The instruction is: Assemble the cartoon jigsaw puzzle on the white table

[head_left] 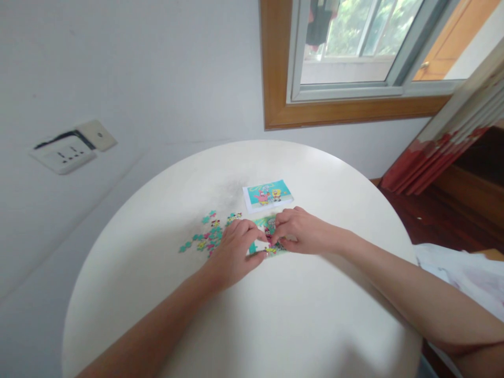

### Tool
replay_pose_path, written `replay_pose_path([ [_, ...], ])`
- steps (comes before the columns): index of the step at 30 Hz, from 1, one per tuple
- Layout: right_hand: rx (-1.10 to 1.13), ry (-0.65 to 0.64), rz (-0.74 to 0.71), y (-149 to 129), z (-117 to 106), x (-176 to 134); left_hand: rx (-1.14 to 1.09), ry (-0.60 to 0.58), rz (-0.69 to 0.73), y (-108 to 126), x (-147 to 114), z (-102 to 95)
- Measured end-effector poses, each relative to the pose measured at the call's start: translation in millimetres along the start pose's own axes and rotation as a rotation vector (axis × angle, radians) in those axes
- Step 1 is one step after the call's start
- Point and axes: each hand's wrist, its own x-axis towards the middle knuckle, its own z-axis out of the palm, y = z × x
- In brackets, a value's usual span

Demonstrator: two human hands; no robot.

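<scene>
A partly filled jigsaw puzzle (260,245) lies flat on the round white table (252,325), with a white gap showing on its left side. My left hand (236,249) rests at the puzzle's left edge, thumb and fingers apart and holding nothing. Over the right part of the puzzle, my right hand (297,229) has its fingertips pinched down on a reddish puzzle piece (270,239); the fingers hide part of it. Loose puzzle pieces (212,231), mostly teal with some pink and yellow, are scattered left of my left hand. Just behind the puzzle lies a picture card (268,194) with cartoon figures.
A wall with a power socket (65,153) is at the left. Behind the table is a wood-framed window (275,113). A red and cream curtain (425,152) hangs at the right, and white cloth (464,275) lies beside the table's right edge.
</scene>
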Motion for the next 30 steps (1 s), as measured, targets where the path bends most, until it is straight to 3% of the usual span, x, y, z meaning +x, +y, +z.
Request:
replay_pose_path([
  [15,0.021,-0.024,-0.025,-1.5,-2.6,-0.6,0.004,-0.002,0.005,-0.3,0.0,0.4],
  [22,0.05,0.03,-0.063,3.8,0.8,-1.2,-0.003,-0.003,0.0,-1.7,-0.6,1.2],
  [25,0.115,0.148,-0.043,11.8,-4.8,-1.2,-0.014,-0.009,0.012,-0.4,-0.4,-0.7],
  [30,0.247,0.449,0.191,31.3,-10.5,-0.2,-0.032,0.007,0.048,0.3,-0.3,-5.1],
])
